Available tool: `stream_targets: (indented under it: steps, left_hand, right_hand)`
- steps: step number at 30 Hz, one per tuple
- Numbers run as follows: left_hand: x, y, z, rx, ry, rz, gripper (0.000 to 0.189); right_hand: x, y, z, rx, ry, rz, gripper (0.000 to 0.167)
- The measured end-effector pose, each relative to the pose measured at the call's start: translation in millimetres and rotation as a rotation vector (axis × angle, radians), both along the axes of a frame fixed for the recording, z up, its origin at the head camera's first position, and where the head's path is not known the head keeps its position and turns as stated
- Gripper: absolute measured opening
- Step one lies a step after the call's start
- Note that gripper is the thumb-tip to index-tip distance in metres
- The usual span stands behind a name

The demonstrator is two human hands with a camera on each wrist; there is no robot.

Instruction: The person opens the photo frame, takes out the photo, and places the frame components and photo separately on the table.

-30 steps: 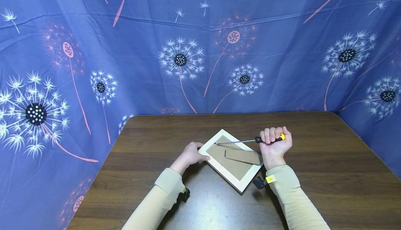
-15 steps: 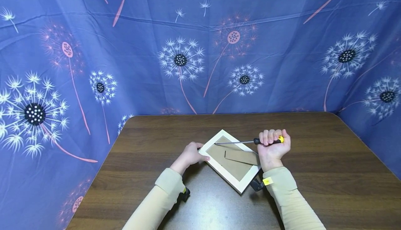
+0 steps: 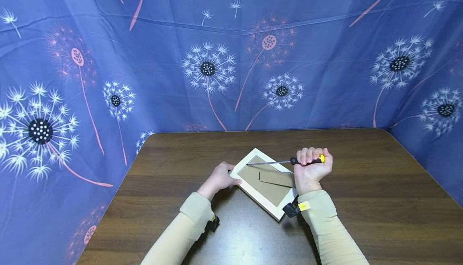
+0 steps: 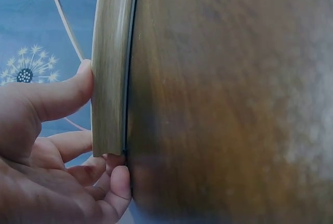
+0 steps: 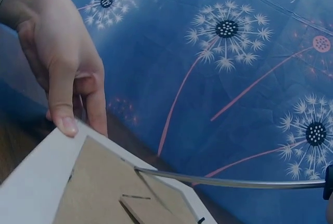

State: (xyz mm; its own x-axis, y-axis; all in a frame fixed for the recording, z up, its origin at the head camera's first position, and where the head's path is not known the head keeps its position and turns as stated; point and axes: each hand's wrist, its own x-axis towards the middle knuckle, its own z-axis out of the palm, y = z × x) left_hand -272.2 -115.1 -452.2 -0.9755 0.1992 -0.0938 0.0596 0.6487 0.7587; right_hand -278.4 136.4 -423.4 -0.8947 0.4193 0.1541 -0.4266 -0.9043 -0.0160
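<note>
A picture frame (image 3: 265,203) with a white border lies back side up over the table, its brown backing board (image 3: 265,188) and a flat stand flap (image 3: 276,178) showing. My left hand (image 3: 219,178) grips its left corner, the thumb on the border and the fingers underneath, as the left wrist view shows. In my right hand (image 3: 312,170) is a screwdriver (image 3: 269,163) with a black and yellow handle, held in curled fingers. The screwdriver's tip meets the backing board's edge near a small dark tab (image 5: 137,170) in the right wrist view. My right wrist hides the frame's right corner.
The brown wooden table (image 3: 376,192) reaches out on both sides of the frame. Behind and beside it hangs a blue cloth (image 3: 162,76) with a dandelion print. Black wrist cameras (image 3: 290,209) sit close to the frame and the tabletop.
My right hand has shifted a little to the left, and the screwdriver's tip has slid slightly left along with it. The left hand keeps its grip on the frame's corner.
</note>
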Motion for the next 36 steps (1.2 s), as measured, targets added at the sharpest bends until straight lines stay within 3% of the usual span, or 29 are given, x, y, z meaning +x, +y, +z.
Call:
stream_targets:
  steps: [5,20,29,36]
  left_hand:
    - [0.6,-0.4,-0.2,0.008,-0.003,0.009,0.051]
    - [-2.7,-2.3,-3.7,-0.005,0.018,-0.014,0.052]
    - [-2.9,-1.6,-1.8,0.016,0.002,-0.007,0.054]
    - [-3.3,-1.4,-2.3,0.039,-0.011,-0.005,0.055]
  right_hand:
    - [1.5,-3.2,2.1,-0.028,-0.012,-0.028,0.050]
    - [3.2,-18.2,15.1,0.038,-0.085,-0.071,0.049]
    - [-6.8,-33.3,35.5,0.194,-0.163,-0.147,0.049]
    - [-18.4,-43.8,53.1,0.276,-0.236,-0.103,0.048]
